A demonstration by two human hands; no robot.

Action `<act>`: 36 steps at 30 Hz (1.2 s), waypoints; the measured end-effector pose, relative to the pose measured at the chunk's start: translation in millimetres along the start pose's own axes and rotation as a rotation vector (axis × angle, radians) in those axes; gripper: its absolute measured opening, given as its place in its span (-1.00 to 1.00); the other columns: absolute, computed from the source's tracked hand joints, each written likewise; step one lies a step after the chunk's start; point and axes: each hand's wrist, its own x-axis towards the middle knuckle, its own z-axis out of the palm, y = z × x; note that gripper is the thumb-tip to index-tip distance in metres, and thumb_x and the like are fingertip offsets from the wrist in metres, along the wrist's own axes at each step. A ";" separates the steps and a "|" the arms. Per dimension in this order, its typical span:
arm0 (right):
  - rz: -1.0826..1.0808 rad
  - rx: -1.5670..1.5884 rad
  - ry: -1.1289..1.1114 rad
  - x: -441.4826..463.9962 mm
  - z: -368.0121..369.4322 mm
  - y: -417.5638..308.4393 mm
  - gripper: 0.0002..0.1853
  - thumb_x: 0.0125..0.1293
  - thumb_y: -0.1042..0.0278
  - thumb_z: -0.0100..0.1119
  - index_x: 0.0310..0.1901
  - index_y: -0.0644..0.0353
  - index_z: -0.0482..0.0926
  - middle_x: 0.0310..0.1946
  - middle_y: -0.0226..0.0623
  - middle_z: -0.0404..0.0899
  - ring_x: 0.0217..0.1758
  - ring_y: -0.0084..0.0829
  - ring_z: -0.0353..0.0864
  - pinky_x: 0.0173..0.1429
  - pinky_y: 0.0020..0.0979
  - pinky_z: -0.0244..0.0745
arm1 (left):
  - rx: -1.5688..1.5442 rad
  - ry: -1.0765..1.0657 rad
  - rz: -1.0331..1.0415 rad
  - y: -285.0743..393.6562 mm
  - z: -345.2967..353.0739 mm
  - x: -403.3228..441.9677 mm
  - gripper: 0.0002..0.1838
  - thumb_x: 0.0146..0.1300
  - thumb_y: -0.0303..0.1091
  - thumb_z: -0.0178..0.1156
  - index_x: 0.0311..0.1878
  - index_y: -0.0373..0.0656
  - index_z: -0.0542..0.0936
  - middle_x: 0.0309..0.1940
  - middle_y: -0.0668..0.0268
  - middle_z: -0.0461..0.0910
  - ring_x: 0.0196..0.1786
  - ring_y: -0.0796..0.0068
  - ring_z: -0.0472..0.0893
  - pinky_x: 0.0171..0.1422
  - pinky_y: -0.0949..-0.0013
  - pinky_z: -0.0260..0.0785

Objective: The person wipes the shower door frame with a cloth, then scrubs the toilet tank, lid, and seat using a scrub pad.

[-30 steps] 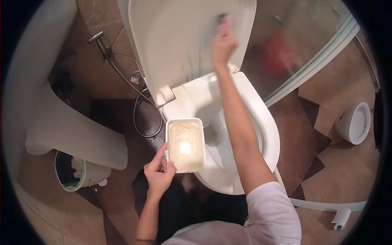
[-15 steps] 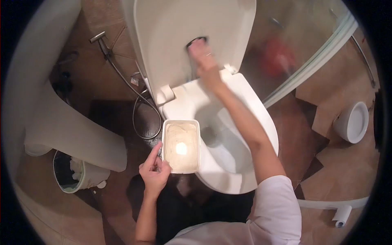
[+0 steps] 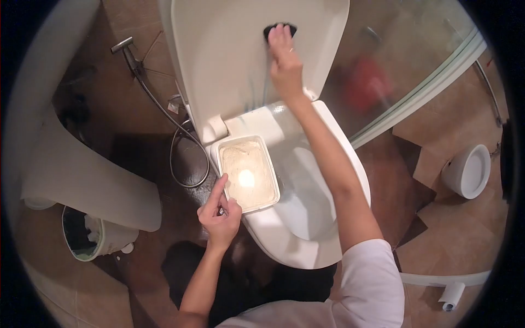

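The toilet [image 3: 309,254] stands with its lid [image 3: 224,60] raised behind the bowl. The right hand [image 3: 285,64] reaches over the toilet's bowl to the inner face of that lid, its fingers stretched and laid together over a black pad [image 3: 268,33], holding it against the surface high on the lid; the thumb is hidden, so its position cannot be told. Bluish streaks [image 3: 266,90] run down the lid's face below the pad, toward the toilet's hinges. The left hand [image 3: 220,220] is at the toilet's left side, gripping the near left edge of a rectangular tub [image 3: 274,175], the index finger pointing up along the tub's side and the thumb near its corner. The tub, with pale paste [image 3: 240,159] inside, overlaps the left part of the toilet's rim; whether it rests there or is held just above, I cannot tell. Left of the toilet hangs a sprayer [image 3: 122,45], its hose [image 3: 155,100] looping down beside the bowl, and farther left a pale pedestal [image 3: 104,164] stands by a white bin [image 3: 117,238]. Right of the toilet, a blurred red thing [image 3: 369,82] shows through the glass screen [image 3: 404,60], and a white container [image 3: 474,172] lies well apart.
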 end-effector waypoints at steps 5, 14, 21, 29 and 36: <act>-0.024 0.027 -0.291 -72.4 -10.4 -15.5 -0.43 0.03 0.75 0.01 0.16 0.21 0.46 0.22 -0.11 0.41 0.37 -0.08 0.26 0.42 -0.09 0.18 | 0.000 0.002 0.032 -8.4 -0.1 -0.3 -0.44 -0.05 -0.64 0.11 0.15 -0.30 0.52 -0.75 0.50 0.22 -0.66 0.80 0.24 -0.50 0.68 0.11; 0.097 0.025 -0.212 -62.7 0.0 -16.1 -0.40 0.04 0.79 -0.05 0.20 0.24 0.42 0.28 -0.04 0.32 0.41 -0.04 0.19 0.40 -0.08 0.20 | 0.010 0.011 0.125 -10.1 2.5 1.4 -0.43 -0.06 -0.61 0.14 0.16 -0.36 0.49 -0.78 0.50 0.22 -0.70 0.77 0.23 -0.55 0.64 0.11; 0.005 0.001 -0.147 -48.8 4.8 -13.0 -0.38 0.01 0.76 -0.02 0.20 0.18 0.43 0.24 -0.08 0.38 0.38 -0.03 0.25 0.41 -0.06 0.17 | 0.055 0.024 0.102 -13.8 3.4 1.6 -0.42 -0.07 -0.60 0.13 0.16 -0.37 0.49 -0.79 0.50 0.17 -0.71 0.77 0.20 -0.56 0.64 0.08; 0.348 0.000 -0.334 82.1 -5.2 -10.8 -0.46 0.02 0.66 0.08 0.11 0.10 0.51 0.19 -0.21 0.45 0.32 -0.22 0.36 0.35 -0.26 0.30 | -0.007 0.035 0.100 -21.3 4.1 4.1 -0.39 -0.12 -0.62 0.11 0.15 -0.36 0.50 -0.77 0.51 0.15 -0.68 0.77 0.17 -0.54 0.65 0.04; -0.651 0.132 -0.332 -17.2 32.4 -45.0 -0.59 0.07 0.54 0.09 0.02 0.08 0.55 0.14 -0.36 0.50 0.31 -0.41 0.39 0.33 -0.14 0.25 | -0.040 0.035 0.090 -22.7 -1.2 2.4 -0.40 -0.11 -0.63 0.09 0.16 -0.37 0.50 -0.73 0.53 0.14 -0.65 0.78 0.16 -0.53 0.65 0.00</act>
